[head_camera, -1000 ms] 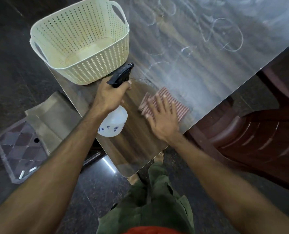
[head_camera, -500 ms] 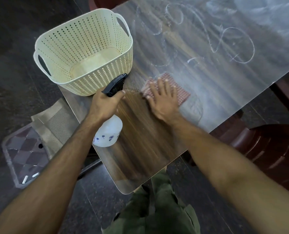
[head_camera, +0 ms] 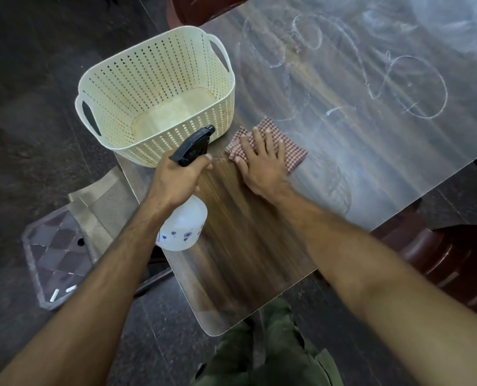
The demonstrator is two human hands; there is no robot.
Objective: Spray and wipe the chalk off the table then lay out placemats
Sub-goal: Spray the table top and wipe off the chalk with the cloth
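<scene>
Left fingers: my left hand [head_camera: 176,178] was clenched round the neck of the spray bottle [head_camera: 183,228], forefinger forward by the black trigger head [head_camera: 194,147].
Spray bottle: its white body, printed with small blue motifs, hung below my left wrist over the near-left edge of the bench [head_camera: 248,263]; the nozzle pointed away from me, toward the basket.
Right fingers: my right hand [head_camera: 261,162] lay flat, fingers spread and released, pressing down on the checked cloth [head_camera: 294,154] without gripping it.
Checked cloth: folded, red and white, under my right palm, showing beyond my fingertips and to their right, just right of my left knuckles.
Chalk marks [head_camera: 415,87]: white loops and scribbles well beyond my right fingertips, across the far half of the bench.
Wiped patch: the wood grain between my two wrists and back toward my body looked darker and free of chalk; a hazy film lay to the right of my right hand.
Basket [head_camera: 114,79]: cream, perforated, plastic, nothing visible inside, standing on the bench corner just beyond my left fingers.
Placemats [head_camera: 103,201]: a woven beige one overlapping a diamond-patterned one [head_camera: 56,254], low down to the left of my left forearm; what they rested on, I could not tell.
Chalk sticks [head_camera: 61,292]: two short white pieces on the patterned mat's near end.
Chair [head_camera: 454,263]: dark red-brown, off the bench edge to the right of my right forearm.
</scene>
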